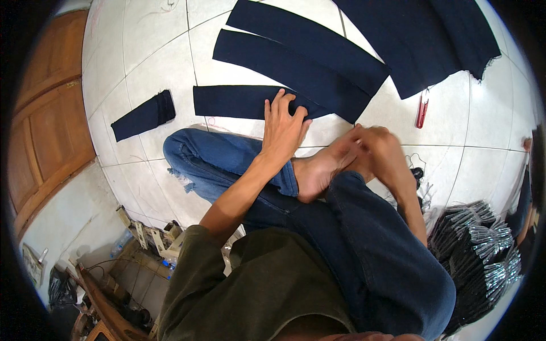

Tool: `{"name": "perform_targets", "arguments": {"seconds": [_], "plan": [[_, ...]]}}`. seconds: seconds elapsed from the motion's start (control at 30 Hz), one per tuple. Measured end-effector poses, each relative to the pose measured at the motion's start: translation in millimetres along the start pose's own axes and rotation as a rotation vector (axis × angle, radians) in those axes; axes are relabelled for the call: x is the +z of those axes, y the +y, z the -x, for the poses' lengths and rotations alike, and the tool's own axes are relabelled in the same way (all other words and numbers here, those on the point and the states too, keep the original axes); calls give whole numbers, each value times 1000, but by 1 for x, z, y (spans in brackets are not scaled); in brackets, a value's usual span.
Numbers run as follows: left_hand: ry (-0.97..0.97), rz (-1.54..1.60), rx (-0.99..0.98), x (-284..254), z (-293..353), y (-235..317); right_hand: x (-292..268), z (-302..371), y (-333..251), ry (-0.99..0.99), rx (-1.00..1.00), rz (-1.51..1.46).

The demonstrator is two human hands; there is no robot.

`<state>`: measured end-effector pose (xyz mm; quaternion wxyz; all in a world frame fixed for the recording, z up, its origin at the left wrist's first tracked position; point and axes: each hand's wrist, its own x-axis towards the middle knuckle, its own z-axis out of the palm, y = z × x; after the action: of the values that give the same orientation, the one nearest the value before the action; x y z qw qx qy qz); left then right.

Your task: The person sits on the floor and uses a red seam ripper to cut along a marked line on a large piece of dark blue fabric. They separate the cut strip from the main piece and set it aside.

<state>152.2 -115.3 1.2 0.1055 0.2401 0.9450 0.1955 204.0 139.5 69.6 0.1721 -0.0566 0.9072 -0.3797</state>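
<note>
Several dark navy fabric pieces lie flat on the tiled floor. My left hand (284,122) rests its fingertips on the nearest fabric strip (222,101), fingers spread and bent, not gripping it. That strip's right end meets a longer fabric panel (296,75), with another panel (301,31) beyond it. My right hand (382,149) is over my bare foot (318,170), close to the fabric's right end. Motion blurs its fingers, so whether it holds anything is hidden. To its upper right lies a small red hand tool (422,112).
A large navy fabric piece (426,40) with a frayed edge lies at far right, a small folded piece (145,115) at left. Bundles of black strips in clear plastic (478,256) stand at right. A wooden door (48,113) and cluttered machine parts (151,236) are on the left.
</note>
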Motion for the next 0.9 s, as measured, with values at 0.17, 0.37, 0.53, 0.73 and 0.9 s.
{"name": "perform_targets", "arguments": {"seconds": [0.17,0.37,0.53,0.73,0.9], "plan": [[-6,225,54,-4,-1,-8,23,-7,0,162,161,-20],[-89,233,152,-10,-7,-9,42,-49,50,486,68,351],[-46,97,81,5,-12,-3,42,-80,62,534,44,480],[117,173,87,5,-16,17,46,-86,62,560,88,467],[-205,899,-292,-4,-19,29,40,-87,48,643,15,438]]}}
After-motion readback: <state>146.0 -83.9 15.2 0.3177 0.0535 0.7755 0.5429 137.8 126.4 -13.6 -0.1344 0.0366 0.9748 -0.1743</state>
